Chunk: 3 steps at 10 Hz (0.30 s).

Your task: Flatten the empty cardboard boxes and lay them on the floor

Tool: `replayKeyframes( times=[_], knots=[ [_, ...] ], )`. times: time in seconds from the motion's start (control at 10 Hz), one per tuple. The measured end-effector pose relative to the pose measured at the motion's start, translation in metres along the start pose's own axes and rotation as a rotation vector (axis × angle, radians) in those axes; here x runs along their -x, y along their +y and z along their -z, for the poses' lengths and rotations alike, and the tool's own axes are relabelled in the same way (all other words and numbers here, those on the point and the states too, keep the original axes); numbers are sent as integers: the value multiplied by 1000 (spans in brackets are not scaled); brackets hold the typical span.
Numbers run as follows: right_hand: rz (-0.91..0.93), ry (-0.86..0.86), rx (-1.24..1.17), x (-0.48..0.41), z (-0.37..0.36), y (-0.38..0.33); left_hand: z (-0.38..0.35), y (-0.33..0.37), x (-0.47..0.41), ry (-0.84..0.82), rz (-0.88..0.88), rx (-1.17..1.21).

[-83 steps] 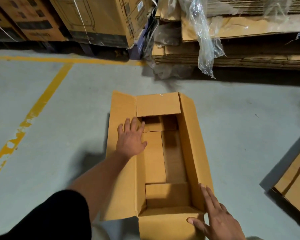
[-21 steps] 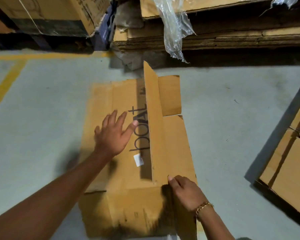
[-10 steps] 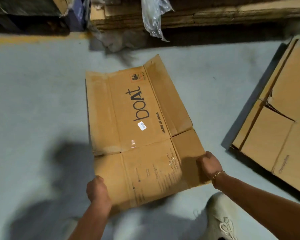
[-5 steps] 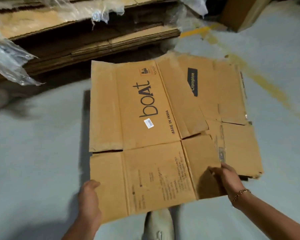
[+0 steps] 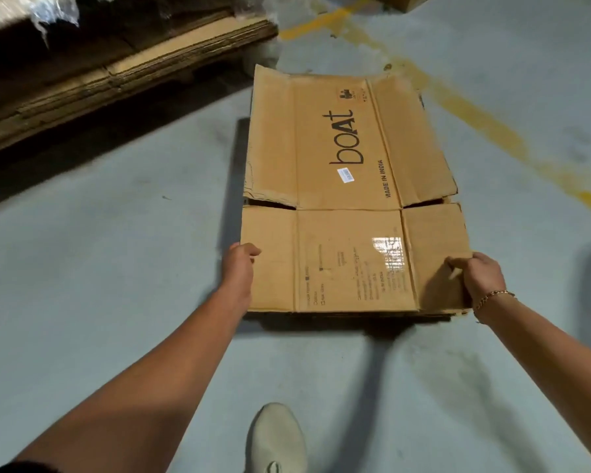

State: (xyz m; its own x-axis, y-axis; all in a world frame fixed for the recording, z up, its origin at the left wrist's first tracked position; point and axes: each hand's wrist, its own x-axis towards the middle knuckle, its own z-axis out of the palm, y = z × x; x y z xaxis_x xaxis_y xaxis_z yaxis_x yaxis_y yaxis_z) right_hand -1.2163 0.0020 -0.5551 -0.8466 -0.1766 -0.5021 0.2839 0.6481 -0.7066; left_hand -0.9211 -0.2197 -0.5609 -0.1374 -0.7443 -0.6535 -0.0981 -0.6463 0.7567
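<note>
Left hand (image 5: 241,268) and right hand (image 5: 481,278) grips clamp the flattened box's (image 5: 348,206) side edges above bare floor (image 5: 99,268).

Dim overhead light is glaring off the tape (image 5: 388,249) on the box (image 5: 348,199), which is casting a dark shadow leftward on the floor (image 5: 99,268). Edges are bending and blurring.

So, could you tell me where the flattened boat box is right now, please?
In the head view the flattened boat box sits centre frame, held at its near corners by the left hand and right hand, between the cardboard stack and the yellow floor line.
</note>
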Motion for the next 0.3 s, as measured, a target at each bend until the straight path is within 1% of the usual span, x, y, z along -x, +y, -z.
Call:
replayKeyframes(
  times=[0.1,0.2,0.3],
  knots=[
    [24,4,71,-17,1,7,-3,-6,-7,-148,34,-86],
    [-7,-21,183,-23,2,14,16,-25,-16,-207,72,-423],
    [25,-87,255,-17,1,25,46,-46,0,-170,-12,-873]
  ],
)
